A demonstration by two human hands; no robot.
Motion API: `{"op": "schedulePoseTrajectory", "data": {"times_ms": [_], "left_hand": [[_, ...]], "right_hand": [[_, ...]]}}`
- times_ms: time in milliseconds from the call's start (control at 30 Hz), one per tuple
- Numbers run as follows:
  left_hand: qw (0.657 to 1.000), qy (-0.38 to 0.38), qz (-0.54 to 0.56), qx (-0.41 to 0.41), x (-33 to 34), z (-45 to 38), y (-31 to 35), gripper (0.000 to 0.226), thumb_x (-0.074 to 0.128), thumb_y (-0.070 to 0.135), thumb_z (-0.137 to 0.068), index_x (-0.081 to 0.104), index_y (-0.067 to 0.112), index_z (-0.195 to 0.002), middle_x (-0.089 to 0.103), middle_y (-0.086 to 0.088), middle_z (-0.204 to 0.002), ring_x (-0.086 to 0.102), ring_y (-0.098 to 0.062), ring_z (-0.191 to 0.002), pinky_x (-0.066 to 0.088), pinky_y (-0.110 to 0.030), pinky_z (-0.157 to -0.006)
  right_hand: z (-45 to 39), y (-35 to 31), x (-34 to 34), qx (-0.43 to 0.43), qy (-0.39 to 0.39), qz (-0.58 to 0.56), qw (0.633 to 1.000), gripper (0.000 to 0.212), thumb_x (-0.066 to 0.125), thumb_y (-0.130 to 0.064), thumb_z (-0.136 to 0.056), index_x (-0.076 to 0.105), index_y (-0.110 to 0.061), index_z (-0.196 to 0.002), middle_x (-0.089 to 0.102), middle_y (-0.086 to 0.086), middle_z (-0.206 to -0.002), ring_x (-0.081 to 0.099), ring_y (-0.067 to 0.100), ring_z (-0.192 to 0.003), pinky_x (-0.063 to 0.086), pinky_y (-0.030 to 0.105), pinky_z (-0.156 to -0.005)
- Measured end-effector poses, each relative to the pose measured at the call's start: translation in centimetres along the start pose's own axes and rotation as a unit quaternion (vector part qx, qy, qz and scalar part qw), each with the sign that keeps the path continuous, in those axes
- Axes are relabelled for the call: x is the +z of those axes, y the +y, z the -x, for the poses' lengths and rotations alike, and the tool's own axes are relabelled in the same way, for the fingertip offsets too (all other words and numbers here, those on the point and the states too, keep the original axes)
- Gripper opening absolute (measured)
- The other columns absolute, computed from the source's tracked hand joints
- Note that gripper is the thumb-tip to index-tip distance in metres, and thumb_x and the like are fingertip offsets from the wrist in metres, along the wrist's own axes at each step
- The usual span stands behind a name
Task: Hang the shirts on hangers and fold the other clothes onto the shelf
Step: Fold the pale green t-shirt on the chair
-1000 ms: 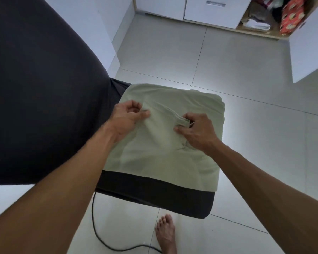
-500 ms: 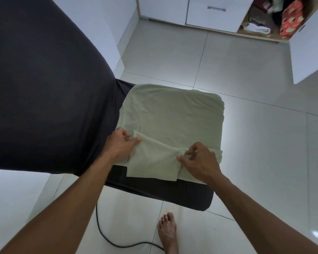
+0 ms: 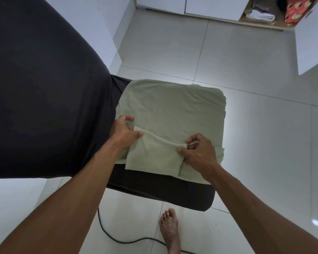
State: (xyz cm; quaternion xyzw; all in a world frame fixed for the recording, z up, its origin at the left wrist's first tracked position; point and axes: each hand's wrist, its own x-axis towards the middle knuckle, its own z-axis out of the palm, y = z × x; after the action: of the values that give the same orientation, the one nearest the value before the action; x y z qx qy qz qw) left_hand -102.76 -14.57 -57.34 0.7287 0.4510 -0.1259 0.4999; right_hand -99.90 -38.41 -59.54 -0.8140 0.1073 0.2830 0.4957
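Observation:
A pale green garment (image 3: 173,109) lies spread over the corner of a dark-covered bed (image 3: 163,191). Its near part is folded into a raised flap (image 3: 152,154). My left hand (image 3: 125,132) pinches the flap's left corner between thumb and fingers. My right hand (image 3: 198,153) pinches the flap's right corner, thumb against curled fingers. The shelf (image 3: 261,22) of an open white wardrobe is at the top right, with folded white clothes (image 3: 261,15) and a red patterned item (image 3: 297,10) in it.
A large dark sheet (image 3: 44,88) fills the left of the view. An open white wardrobe door (image 3: 312,37) juts out at the right. A black cable (image 3: 117,237) runs over the pale tiled floor beside my bare foot (image 3: 170,228).
Both hands have drawn the garment's pinched fold from its middle toward the near edge, forming a flap. In the last half second they have barely moved.

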Motion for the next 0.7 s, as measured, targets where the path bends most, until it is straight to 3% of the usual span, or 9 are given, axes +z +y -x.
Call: {"op": "schedulePoseTrajectory", "data": {"times_ms": [133, 200, 267, 367, 433, 567, 700], "left_hand": [[0.996, 0.058, 0.066, 0.011, 0.0, -0.2, 0.3, 0.06, 0.085, 0.017, -0.075, 0.054, 0.024, -0.126, 0.07, -0.002, -0.1, 0.067, -0.019, -0.098, 0.055, -0.043, -0.095], [1.0, 0.002, -0.013, 0.019, -0.4, -0.2, 0.1, 0.076, 0.087, 0.026, -0.073, 0.046, 0.028, -0.137, 0.069, 0.001, -0.105, 0.065, -0.018, -0.104, 0.052, -0.043, -0.098], [0.994, -0.051, -0.092, 0.035, -0.7, 0.2, 0.0, 0.09, 0.088, 0.023, -0.072, 0.036, 0.031, -0.145, 0.066, 0.004, -0.105, 0.063, -0.016, -0.103, 0.052, -0.042, -0.098], [0.994, -0.016, -0.086, 0.066, -0.9, 0.1, 0.1, 0.085, 0.085, 0.012, -0.074, 0.04, 0.029, -0.144, 0.062, 0.002, -0.091, 0.064, -0.015, -0.088, 0.054, -0.042, -0.094], [0.994, -0.003, -0.082, 0.078, -0.9, 0.0, 0.4, 0.082, 0.086, 0.019, -0.074, 0.042, 0.028, -0.143, 0.059, 0.002, -0.09, 0.063, -0.017, -0.09, 0.054, -0.042, -0.093], [0.981, -0.019, -0.165, 0.097, -0.7, 0.4, -0.3, 0.09, 0.089, 0.024, -0.071, 0.038, 0.027, -0.145, 0.057, 0.002, -0.116, 0.057, -0.018, -0.108, 0.05, -0.041, -0.099], [0.954, 0.075, -0.256, 0.139, 0.1, 1.1, -0.9, 0.077, 0.081, 0.041, -0.077, 0.04, 0.025, -0.141, 0.05, -0.007, -0.133, 0.056, -0.028, -0.115, 0.049, -0.043, -0.091]], "right_hand": [[0.0, 0.2, -0.2, 0.038, -0.012, -0.081, 0.996, 0.024, 0.082, -0.01, -0.079, 0.06, -0.016, -0.083, 0.062, 0.01, -0.082, 0.062, 0.021, -0.073, 0.06, 0.034, -0.057], [0.1, 0.4, -0.3, 0.042, -0.018, -0.091, 0.995, 0.024, 0.082, -0.01, -0.081, 0.058, -0.013, -0.086, 0.061, 0.01, -0.084, 0.062, 0.021, -0.071, 0.058, 0.032, -0.056], [0.3, 0.4, -0.3, 0.035, -0.024, -0.074, 0.996, 0.025, 0.081, -0.011, -0.081, 0.057, -0.012, -0.089, 0.059, 0.008, -0.083, 0.061, 0.02, -0.069, 0.059, 0.033, -0.054], [0.4, 0.0, -0.2, 0.035, -0.035, -0.085, 0.995, 0.026, 0.079, -0.007, -0.082, 0.055, -0.012, -0.089, 0.056, 0.006, -0.082, 0.06, 0.02, -0.067, 0.058, 0.032, -0.052], [0.5, -0.1, -0.1, 0.022, -0.03, -0.066, 0.997, 0.024, 0.077, -0.007, -0.084, 0.055, -0.012, -0.089, 0.056, 0.005, -0.082, 0.059, 0.018, -0.068, 0.059, 0.03, -0.052], [1.0, -0.2, 0.1, -0.052, 0.02, 0.07, 0.996, 0.023, 0.075, -0.014, -0.084, 0.053, -0.018, -0.087, 0.056, -0.004, -0.073, 0.051, 0.007, -0.062, 0.046, 0.015, -0.056], [1.4, -0.2, 0.0, -0.105, 0.045, 0.102, 0.988, 0.019, 0.07, -0.018, -0.087, 0.052, -0.022, -0.091, 0.059, -0.004, -0.082, 0.055, 0.008, -0.07, 0.041, 0.016, -0.06]]}}
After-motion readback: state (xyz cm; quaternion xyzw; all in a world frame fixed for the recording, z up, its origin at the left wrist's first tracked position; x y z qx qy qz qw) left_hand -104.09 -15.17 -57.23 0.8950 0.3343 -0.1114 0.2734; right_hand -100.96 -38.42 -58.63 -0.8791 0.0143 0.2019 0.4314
